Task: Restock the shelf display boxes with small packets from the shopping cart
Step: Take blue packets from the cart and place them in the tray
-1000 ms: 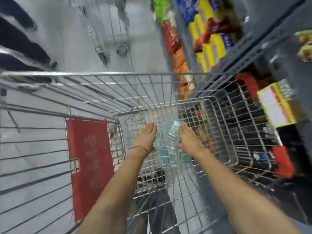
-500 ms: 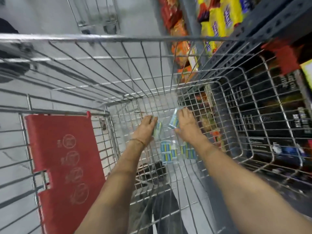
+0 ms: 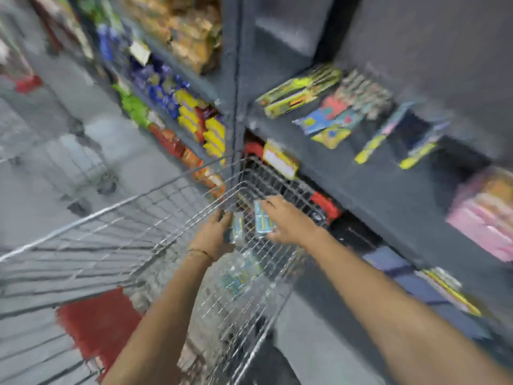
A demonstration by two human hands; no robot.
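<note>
Blurred hands (image 3: pixel 288 220) clutch packets (image 3: pixel 262 220) above the cart (image 3: pixel 155 190).

Shop aisle, grey shelves (image 3: pixel 361 173) of packaged snacks (image 3: pixel 191 118), wire shopping cart (image 3: pixel 155 190)

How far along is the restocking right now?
Early to midway. Nothing visibly placed yet. In hand: the right hand holds blue packets, and the left hand holds another packet. Left: more packets in the cart, still to go into the shelf display boxes.
</note>
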